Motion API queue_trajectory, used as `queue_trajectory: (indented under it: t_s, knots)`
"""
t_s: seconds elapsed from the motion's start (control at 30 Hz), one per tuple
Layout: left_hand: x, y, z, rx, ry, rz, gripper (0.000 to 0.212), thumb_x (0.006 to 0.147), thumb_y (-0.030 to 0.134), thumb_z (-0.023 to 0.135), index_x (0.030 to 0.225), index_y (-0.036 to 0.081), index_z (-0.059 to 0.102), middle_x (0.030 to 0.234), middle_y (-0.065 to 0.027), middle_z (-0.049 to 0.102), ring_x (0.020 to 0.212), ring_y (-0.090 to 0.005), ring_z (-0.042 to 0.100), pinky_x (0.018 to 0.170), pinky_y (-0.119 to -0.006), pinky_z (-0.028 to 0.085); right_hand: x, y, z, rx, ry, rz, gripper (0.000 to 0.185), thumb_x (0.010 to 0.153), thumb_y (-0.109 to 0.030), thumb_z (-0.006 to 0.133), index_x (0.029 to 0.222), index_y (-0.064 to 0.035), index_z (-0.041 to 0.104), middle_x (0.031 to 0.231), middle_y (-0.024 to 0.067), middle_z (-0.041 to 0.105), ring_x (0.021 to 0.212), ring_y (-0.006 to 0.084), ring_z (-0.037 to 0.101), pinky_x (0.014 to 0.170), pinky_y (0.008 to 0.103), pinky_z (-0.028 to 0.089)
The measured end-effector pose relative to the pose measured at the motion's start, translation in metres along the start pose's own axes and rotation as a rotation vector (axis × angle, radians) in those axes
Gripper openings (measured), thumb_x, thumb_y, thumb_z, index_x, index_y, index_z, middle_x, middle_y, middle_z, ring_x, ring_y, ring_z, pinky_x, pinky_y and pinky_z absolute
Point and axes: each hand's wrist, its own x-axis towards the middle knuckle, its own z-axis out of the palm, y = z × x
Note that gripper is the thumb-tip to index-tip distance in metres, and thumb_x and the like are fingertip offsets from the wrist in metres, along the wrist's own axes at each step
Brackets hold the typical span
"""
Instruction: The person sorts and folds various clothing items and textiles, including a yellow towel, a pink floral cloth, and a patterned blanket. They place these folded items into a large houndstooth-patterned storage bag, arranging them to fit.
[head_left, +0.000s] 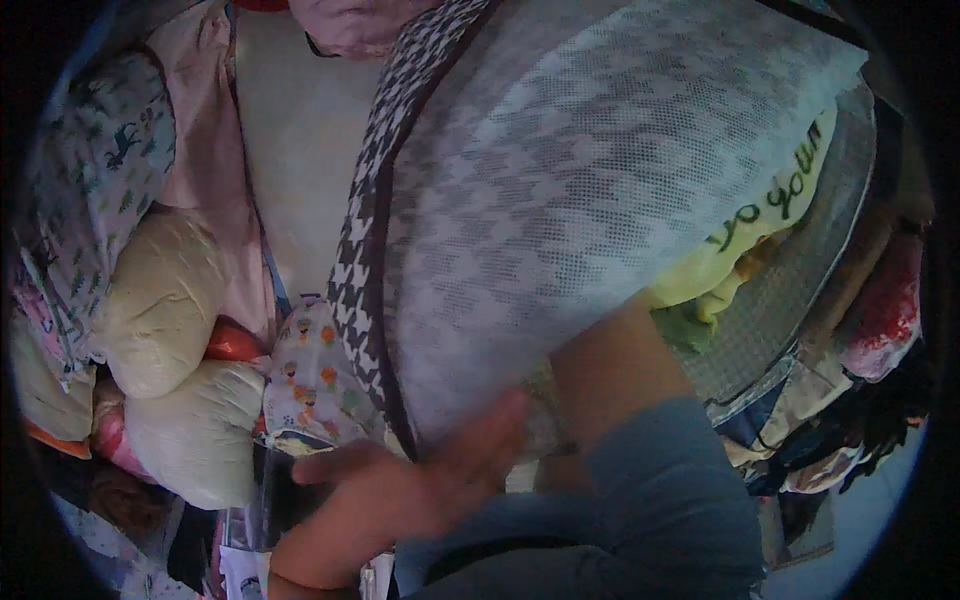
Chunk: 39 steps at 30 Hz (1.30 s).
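Note:
A large fabric piece (555, 195) fills the middle, its white woven-looking backing towards me. Black-and-white houndstooth (382, 120) shows along its left edge, which has a dark border. My left hand (397, 487), blurred, is at the lower corner of this piece, thumb apart from outstretched fingers; whether it touches the cloth is unclear. From the right, my right forearm (622, 360) in a pushed-up blue-grey sleeve (667, 465) reaches under the backing, and the hand itself is hidden. Beside that forearm, yellow fabric (690, 285) bearing writing sticks out from beneath.
Two cream stuffed bundles (161, 307) lie at left, one above the other. Patterned fabric (322, 375) is beside them. At right are a rounded grey mesh panel (795, 300) and a red-and-white item (885, 322). A pale-fronted figure in a pink garment (199, 142) stands ahead.

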Motion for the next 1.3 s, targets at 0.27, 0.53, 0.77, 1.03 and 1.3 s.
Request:
queue_trajectory:
  t_s: [0.27,0.53,0.77,1.03,1.3]
  knots:
    - [-0.002,0.012,0.009,-0.181,0.176,-0.535,0.016,0.075,0.022,0.060,0.086,0.031,0.067,0.137,0.0074,0.042,0.134,-0.0350,0.021,0.099,-0.063,-0.012,-0.082,-0.068,-0.086,0.911,-0.527,0.025,0.032,0.082,-0.041,0.054,0.095,-0.0122,0.058,0.097,0.0022,0.062,0.089,0.0172,0.059,0.079,0.0325,0.048]
    - [0.016,0.015,-0.034,-0.190,0.016,-0.486,0.010,0.069,0.015,0.064,0.074,0.021,0.071,0.140,-0.0013,0.037,0.134,-0.0369,0.019,0.102,-0.063,0.002,-0.254,0.044,-0.199,1.340,-0.927,0.367,0.038,0.078,-0.035,0.062,0.106,-0.0093,0.059,0.104,0.0040,0.063,0.093,0.0159,0.061,0.083,0.0306,0.049]
    - [0.030,0.016,-0.042,-0.070,-0.143,-0.380,0.014,0.073,0.011,0.056,0.071,0.016,0.068,0.143,-0.0066,0.032,0.137,-0.0299,0.014,0.104,-0.062,0.007,-0.409,0.137,-0.249,1.222,-0.849,-0.207,0.062,0.072,-0.028,0.066,0.125,-0.0021,0.044,0.114,0.0056,0.056,0.104,0.0132,0.050,0.092,0.0276,0.038]
    - [0.070,0.061,-0.061,0.069,-0.258,-0.084,0.016,0.070,0.018,0.062,0.082,0.008,0.067,0.141,-0.0171,0.031,0.135,-0.0361,0.013,0.103,-0.063,0.009,-0.563,0.248,-0.166,1.922,-0.294,0.009,0.082,0.068,-0.015,0.069,0.136,-0.0041,0.025,0.127,0.0107,0.045,0.115,0.0195,0.046,0.099,0.0334,0.037]
    - [0.123,0.170,-0.053,0.129,-0.228,0.139,0.025,0.070,0.024,0.064,0.091,0.009,0.067,0.140,-0.0174,0.032,0.134,-0.0366,0.016,0.104,-0.060,0.010,-0.640,0.346,-0.047,2.449,0.145,0.305,0.076,0.070,-0.008,0.069,0.134,-0.0112,0.028,0.121,0.0074,0.051,0.109,0.0194,0.052,0.094,0.0363,0.043]
